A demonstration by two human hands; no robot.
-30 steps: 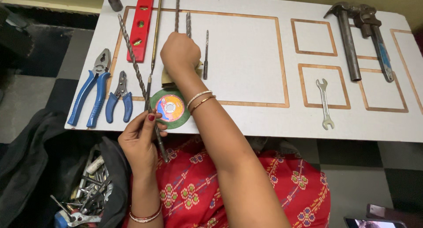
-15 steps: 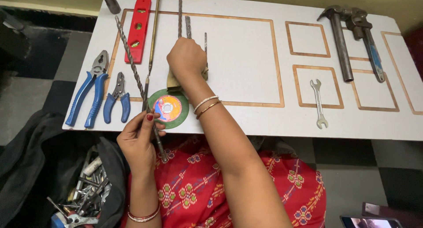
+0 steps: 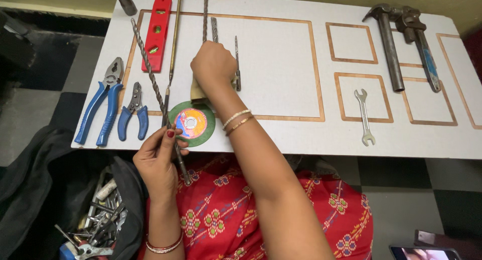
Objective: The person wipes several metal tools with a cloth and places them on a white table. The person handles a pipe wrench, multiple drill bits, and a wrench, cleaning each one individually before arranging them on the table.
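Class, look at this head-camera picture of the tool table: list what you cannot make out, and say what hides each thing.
1. The wooden-handled tool under the right hand: the hand covers most of it, so its kind is unclear.
2. The dark tool at the table's far corner: cut off by the top edge.
3. The tools in the black bag: jumbled, dark, too small to sort.
4. The tip of the thin rod in the left hand: lost against the red cloth.

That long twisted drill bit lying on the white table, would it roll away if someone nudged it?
The long drill bit looks round, so a sideways nudge would probably roll it on the flat table. It seems stiff steel, unlikely to bend. The red level beside it might stop it.
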